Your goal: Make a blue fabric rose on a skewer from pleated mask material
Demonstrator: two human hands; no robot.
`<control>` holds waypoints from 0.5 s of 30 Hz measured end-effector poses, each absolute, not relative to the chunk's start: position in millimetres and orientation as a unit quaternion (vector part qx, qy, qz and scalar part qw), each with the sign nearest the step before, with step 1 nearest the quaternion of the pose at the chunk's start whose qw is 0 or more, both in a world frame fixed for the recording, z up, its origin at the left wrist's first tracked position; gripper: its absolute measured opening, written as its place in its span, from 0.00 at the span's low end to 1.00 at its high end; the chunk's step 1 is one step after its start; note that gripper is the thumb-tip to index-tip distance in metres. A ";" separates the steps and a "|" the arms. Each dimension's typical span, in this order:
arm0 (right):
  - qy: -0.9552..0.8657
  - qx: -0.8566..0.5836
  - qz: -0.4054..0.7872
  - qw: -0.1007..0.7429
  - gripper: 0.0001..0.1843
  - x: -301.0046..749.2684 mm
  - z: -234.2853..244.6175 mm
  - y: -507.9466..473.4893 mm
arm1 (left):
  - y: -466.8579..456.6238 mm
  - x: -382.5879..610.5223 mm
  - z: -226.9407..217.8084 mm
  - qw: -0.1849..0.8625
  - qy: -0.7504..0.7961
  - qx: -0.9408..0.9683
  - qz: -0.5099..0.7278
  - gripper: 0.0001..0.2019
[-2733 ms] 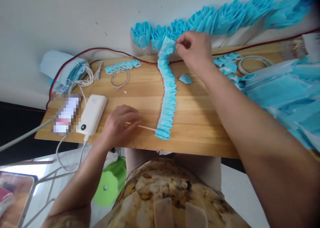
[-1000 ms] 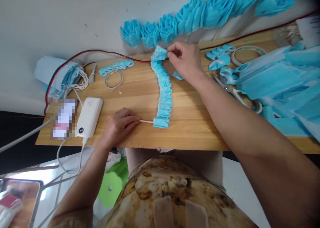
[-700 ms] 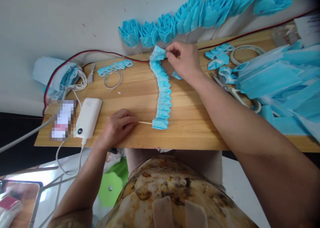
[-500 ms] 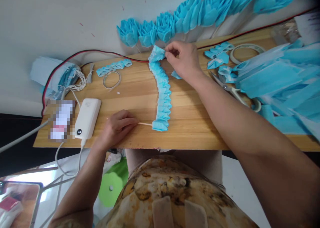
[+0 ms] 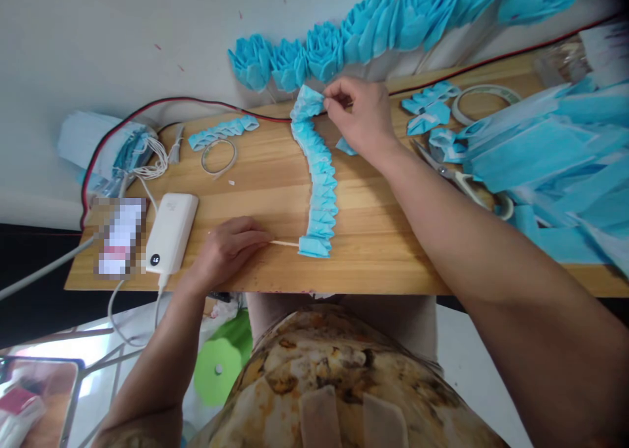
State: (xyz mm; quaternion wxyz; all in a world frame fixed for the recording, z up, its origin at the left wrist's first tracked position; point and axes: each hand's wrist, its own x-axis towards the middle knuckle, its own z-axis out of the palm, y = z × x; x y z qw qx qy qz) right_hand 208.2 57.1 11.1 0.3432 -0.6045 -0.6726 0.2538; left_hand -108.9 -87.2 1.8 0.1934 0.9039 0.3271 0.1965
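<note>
A long strip of folded light-blue paper petals (image 5: 318, 179) lies across the wooden table (image 5: 275, 192), curving from the front edge to the wall. My right hand (image 5: 361, 117) pinches the strip's far end between thumb and fingers. My left hand (image 5: 227, 250) rests on the table near the front edge, fingers closed on a thin wooden stick (image 5: 285, 243) whose tip goes into the strip's near end. A single loose blue petal (image 5: 345, 148) lies just beside my right wrist.
Finished blue paper flowers (image 5: 314, 55) lean on the wall. A shorter petal strip (image 5: 219, 131), tape rings (image 5: 216, 157), white power bank (image 5: 171, 233), phone (image 5: 118, 236), red cable (image 5: 162, 104), scissors (image 5: 449, 173) and a heap of blue sheets (image 5: 555, 166) crowd the table.
Since 2.7 s ago the strip's far end and my right hand have shifted slightly left and nearer. Over the last second both hands hold still, apart from small view shifts.
</note>
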 end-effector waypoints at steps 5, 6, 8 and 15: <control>-0.675 -0.596 0.252 0.355 0.30 208.5 8.1 58.5 | -82.9 -105.2 8.2 0.196 0.323 0.907 0.185 0.10; -0.671 -0.598 0.249 0.361 0.28 208.4 8.4 58.3 | -81.9 -104.4 8.8 0.196 0.323 0.908 0.182 0.10; -0.663 -0.603 0.243 0.371 0.26 207.8 9.7 57.6 | -79.8 -102.9 9.6 0.193 0.321 0.910 0.176 0.10; -0.645 -0.639 0.243 0.341 0.28 206.6 14.3 54.5 | -74.6 -98.1 11.8 0.176 0.312 0.919 0.165 0.11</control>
